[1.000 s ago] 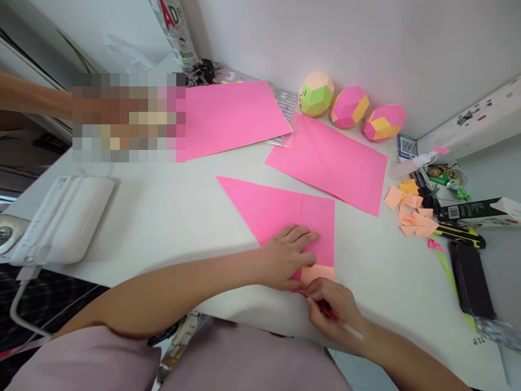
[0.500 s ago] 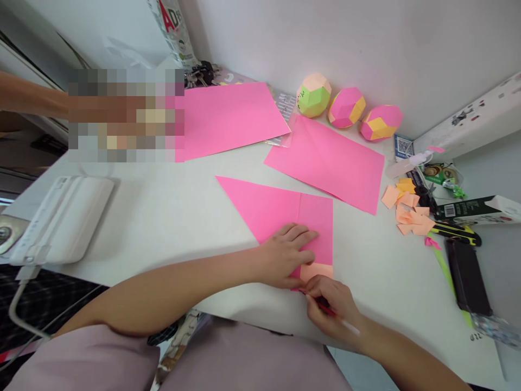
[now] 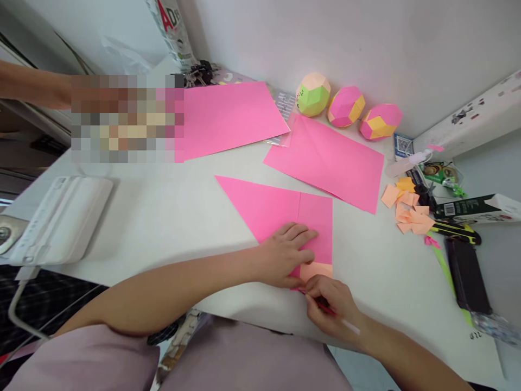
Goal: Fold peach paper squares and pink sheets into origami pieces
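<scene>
Your L hand (image 3: 287,255) is spread on pink sheet (image 3: 277,209), R hand (image 3: 336,301) pinching red pen (image 3: 328,310); poses ~same vs ½ sec ago, so prob. mid-step.

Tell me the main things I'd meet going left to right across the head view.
White device, container lettered AD, left hand resting on a pink sheet, right hand holding a red pen-like tool, peach paper scraps, black case.

Craft desk (image 3: 163,217) — pink paper (image 3: 277,209), paper balls (image 3: 345,106).
</scene>
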`<state>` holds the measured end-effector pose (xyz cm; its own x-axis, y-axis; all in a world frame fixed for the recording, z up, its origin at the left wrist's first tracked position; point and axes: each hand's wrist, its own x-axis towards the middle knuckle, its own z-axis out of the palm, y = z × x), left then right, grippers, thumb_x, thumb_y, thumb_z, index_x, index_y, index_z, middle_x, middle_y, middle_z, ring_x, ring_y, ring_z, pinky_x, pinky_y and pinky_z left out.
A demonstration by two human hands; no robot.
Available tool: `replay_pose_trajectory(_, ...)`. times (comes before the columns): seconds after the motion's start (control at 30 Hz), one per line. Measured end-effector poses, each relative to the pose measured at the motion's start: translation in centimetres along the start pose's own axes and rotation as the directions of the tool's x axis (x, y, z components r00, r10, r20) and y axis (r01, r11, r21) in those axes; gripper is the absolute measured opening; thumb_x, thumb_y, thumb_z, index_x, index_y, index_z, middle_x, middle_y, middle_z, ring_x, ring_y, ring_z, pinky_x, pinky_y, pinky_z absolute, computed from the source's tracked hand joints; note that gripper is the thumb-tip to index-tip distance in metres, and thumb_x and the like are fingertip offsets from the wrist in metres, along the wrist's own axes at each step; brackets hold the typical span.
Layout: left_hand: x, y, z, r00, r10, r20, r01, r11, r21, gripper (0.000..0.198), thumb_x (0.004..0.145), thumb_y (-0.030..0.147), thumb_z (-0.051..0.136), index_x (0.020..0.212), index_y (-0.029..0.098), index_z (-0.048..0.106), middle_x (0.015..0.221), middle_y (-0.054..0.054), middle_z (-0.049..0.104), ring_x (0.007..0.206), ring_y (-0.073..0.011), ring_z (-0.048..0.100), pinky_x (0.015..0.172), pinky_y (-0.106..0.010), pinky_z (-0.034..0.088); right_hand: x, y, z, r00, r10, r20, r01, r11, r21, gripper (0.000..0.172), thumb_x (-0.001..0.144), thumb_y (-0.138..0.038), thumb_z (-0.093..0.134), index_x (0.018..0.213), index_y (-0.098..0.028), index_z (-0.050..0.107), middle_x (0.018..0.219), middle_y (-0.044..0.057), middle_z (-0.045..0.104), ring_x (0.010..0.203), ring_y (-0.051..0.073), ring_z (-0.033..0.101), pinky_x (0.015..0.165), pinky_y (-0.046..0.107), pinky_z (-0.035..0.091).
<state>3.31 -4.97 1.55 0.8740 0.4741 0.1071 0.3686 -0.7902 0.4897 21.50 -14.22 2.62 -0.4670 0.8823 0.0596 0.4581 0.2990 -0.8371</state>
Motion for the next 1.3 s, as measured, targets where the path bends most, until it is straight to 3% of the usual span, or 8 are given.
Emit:
replay_pose_trajectory(0.87, 0.0, -0.1, 0.3, 1.000, 0.006, -0.022, -0.005, 1.000, 0.006, 0.036, 0.073, 0.048, 0.068, 0.094, 0.019, 0.061, 0.139, -0.016, 0.041, 0.126, -0.0350, 0.035, 0.105, -0.051, 0.026, -0.1, 0.1, 0.1, 1.000, 0.010, -0.004, -0.010, 1.000, 0.024, 0.019, 0.076, -0.004, 0.047, 0.070, -0.022, 0.041, 0.066, -0.004, 0.052, 0.056, 0.008, 0.049, 0.051, 0.020, 0.036)
replay_pose_trajectory(1.0, -0.1, -0.1, 0.2, 1.000, 0.007, -0.019, -0.006, 1.000, 0.011, 0.035, 0.074, 0.047, 0.067, 0.094, 0.019, 0.062, 0.140, -0.017, 0.041, 0.126, -0.0353, 0.035, 0.105, -0.051, 0.026, -0.1, 0.3, -0.1, 0.992, 0.125, 0.020, -0.127, 0.988, 0.090, 0.017, 0.075, -0.006, 0.049, 0.067, -0.021, 0.045, 0.065, -0.003, 0.054, 0.057, 0.009, 0.050, 0.050, 0.021, 0.036)
replay_pose_trajectory(1.1, 0.0, 0.0, 0.1, 1.000, 0.003, -0.013, -0.003, 1.000, 0.014, 0.035, 0.074, 0.048, 0.066, 0.094, 0.018, 0.062, 0.140, -0.017, 0.040, 0.126, -0.0357, 0.035, 0.105, -0.051, 0.025, 0.3, 0.5, -0.6, 0.955, 0.294, 0.029, -0.289, 0.909, 0.299, 0.017, 0.078, -0.012, 0.052, 0.065, -0.021, 0.046, 0.064, -0.002, 0.053, 0.054, 0.009, 0.049, 0.047, 0.021, 0.037)
replay_pose_trajectory(1.2, 0.0, 0.0, 0.0, 1.000, 0.003, -0.001, -0.003, 1.000, 0.013, 0.036, 0.074, 0.047, 0.067, 0.094, 0.018, 0.062, 0.141, -0.017, 0.039, 0.126, -0.0361, 0.035, 0.105, -0.051, 0.025, 1.0, 1.1, -1.6, 0.896, 0.428, 0.116, -0.409, 0.697, 0.590, 0.019, 0.084, -0.024, 0.053, 0.066, -0.021, 0.046, 0.064, -0.004, 0.052, 0.040, 0.006, 0.042, 0.035, 0.019, 0.030)
replay_pose_trajectory(1.27, 0.0, -0.1, 0.0, 1.000, 0.002, 0.015, -0.002, 1.000, 0.001, 0.036, 0.072, 0.045, 0.069, 0.095, 0.018, 0.062, 0.141, -0.018, 0.038, 0.127, -0.0367, 0.034, 0.105, -0.052, 0.025, 1.5, 1.7, -2.4, 0.889, 0.439, 0.130, -0.394, 0.590, 0.705, 0.023, 0.086, -0.031, 0.055, 0.068, -0.021, 0.046, 0.065, -0.005, 0.052, 0.035, 0.005, 0.038, 0.030, 0.018, 0.025)
replay_pose_trajectory(1.3, 0.0, -0.1, -0.1, 1.000, 0.002, 0.023, -0.002, 1.000, -0.007, 0.037, 0.072, 0.044, 0.070, 0.095, 0.018, 0.061, 0.141, -0.018, 0.038, 0.128, -0.0371, 0.033, 0.105, -0.053, 0.024, 1.7, 2.1, -2.9, 0.898, 0.431, 0.087, -0.353, 0.589, 0.727, 0.023, 0.086, -0.033, 0.057, 0.069, -0.021, 0.047, 0.067, -0.004, 0.053, 0.036, 0.005, 0.040, 0.029, 0.018, 0.025)
